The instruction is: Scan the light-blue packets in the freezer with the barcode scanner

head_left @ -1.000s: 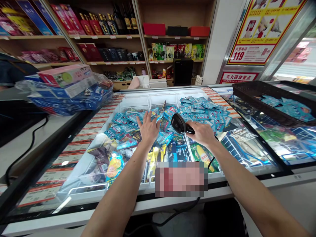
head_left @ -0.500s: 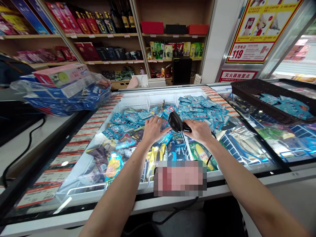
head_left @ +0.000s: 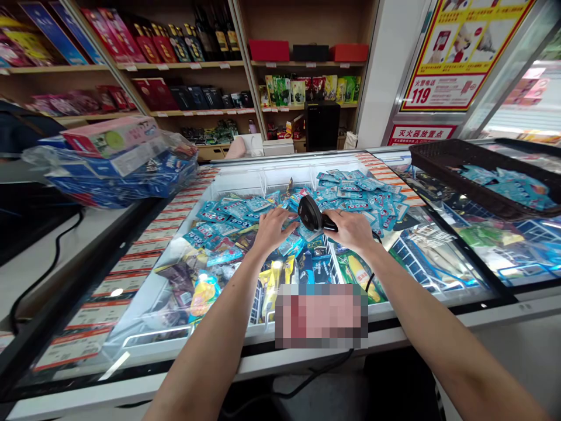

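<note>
My right hand (head_left: 351, 230) is closed around the handle of a black barcode scanner (head_left: 310, 214), whose head tilts toward my left hand. A black cord (head_left: 365, 260) runs down from that hand. Close to the scanner head, my left hand (head_left: 274, 229) has its thumb apart from its bent fingers, with nothing visible in it; its fingertips are partly hidden. Around and beyond both hands lie many blue packets (head_left: 350, 188) on the chest freezer (head_left: 236, 181). I cannot tell whether my left fingers touch any of them.
Colourful ice-cream packs (head_left: 274, 278) show inside the freezer. A pixelated pinkish rectangle (head_left: 322, 316) covers the front edge. Plastic-wrapped boxes (head_left: 118, 166) stand at left, and a dark basket (head_left: 477, 178) with blue packets at right. Behind are stocked shelves (head_left: 184, 63) and a black box-like unit (head_left: 322, 126).
The view has shifted slightly. My left fingers sit a touch closer to the scanner head; my right hand keeps its hold on the scanner.
</note>
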Tool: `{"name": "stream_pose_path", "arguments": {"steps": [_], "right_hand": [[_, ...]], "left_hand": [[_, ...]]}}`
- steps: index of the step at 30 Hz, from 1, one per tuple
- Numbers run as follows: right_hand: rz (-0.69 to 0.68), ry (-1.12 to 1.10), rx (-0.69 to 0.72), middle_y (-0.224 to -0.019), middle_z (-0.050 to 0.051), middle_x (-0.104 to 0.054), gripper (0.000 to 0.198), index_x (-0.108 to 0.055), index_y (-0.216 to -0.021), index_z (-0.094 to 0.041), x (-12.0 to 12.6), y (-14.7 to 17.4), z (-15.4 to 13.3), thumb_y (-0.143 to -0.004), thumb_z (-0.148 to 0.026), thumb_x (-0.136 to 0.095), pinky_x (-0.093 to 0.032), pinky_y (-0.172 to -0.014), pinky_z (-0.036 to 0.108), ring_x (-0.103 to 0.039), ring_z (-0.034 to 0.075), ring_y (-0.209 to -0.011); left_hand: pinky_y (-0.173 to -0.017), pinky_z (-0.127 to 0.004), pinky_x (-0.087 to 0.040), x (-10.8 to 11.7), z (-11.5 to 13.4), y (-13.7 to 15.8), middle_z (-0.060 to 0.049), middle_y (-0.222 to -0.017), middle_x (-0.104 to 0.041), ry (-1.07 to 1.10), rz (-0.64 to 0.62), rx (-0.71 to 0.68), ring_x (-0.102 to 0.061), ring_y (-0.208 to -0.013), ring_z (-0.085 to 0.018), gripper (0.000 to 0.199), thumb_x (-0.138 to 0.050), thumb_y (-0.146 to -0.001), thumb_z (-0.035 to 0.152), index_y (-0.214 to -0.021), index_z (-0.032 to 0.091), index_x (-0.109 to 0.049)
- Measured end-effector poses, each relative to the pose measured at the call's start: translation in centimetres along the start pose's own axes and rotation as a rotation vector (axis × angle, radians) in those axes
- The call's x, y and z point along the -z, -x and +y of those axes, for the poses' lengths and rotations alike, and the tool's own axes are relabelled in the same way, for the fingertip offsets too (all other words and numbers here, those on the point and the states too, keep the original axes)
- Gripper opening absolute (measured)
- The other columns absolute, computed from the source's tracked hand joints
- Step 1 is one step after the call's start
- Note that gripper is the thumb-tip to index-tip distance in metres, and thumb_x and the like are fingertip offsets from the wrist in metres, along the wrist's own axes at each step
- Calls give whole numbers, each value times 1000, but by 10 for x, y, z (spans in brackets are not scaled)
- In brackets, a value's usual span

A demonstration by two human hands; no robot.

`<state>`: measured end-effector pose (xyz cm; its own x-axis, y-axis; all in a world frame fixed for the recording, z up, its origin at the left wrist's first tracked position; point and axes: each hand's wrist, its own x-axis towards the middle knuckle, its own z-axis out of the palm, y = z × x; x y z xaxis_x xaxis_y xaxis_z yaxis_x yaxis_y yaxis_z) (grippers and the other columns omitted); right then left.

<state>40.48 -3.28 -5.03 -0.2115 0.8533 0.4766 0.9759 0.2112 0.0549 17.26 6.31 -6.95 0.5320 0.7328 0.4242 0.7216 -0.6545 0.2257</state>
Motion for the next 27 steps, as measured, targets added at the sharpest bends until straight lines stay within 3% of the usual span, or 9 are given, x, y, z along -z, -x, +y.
{"name": "stream_pose_path", "arguments": {"steps": [4, 10, 15, 21, 27], "right_hand": [[-40, 14, 8, -98, 5, -70, 37, -56, -120, -25, 5, -2, -2, -87, -43, -53, -35, -60, 28, -64, 19, -80], [-81, 52, 37, -94, 5, -71, 34, -57, -117, -24, 15, -7, 1, -87, -40, -53, -34, -59, 29, -64, 21, -81], [-47, 46, 44, -95, 4, -70, 36, -57, -119, -24, 9, -9, -1, -87, -40, -53, -33, -60, 29, -64, 20, -82], [-4, -3, 65, -95, 4, -70, 40, -57, -121, -25, 0, -3, 2, -87, -45, -53, -31, -59, 28, -63, 19, -81], [8, -9, 90, -94, 4, -70, 42, -57, -120, -24, 0, 0, 8, -87, -50, -53, -31, -60, 28, -63, 19, -79]], "left_hand": [[-89, -40, -34, 1, 3, 1, -6, -114, -64, -11, 16, 5, -53, -109, -26, 39, -41, -91, 52, -108, 27, -66], [-95, -43, -32, 4, 6, 3, -8, -121, -59, -29, -28, -38, -47, -118, -30, 51, -53, -81, 63, -115, 28, -64], [-98, -45, -32, 4, 2, 2, -7, -121, -60, 41, -53, -10, -47, -120, -31, 52, -55, -79, 63, -116, 26, -61], [-88, -39, -42, 2, -9, -1, -8, -123, -59, 282, -42, 122, -60, -92, -22, 54, -60, -80, 49, -126, 23, -47], [-67, -28, -42, 2, -14, 0, -8, -117, -57, 513, 59, 192, -54, -72, -13, 50, -62, -80, 43, -123, 22, -47]]}}
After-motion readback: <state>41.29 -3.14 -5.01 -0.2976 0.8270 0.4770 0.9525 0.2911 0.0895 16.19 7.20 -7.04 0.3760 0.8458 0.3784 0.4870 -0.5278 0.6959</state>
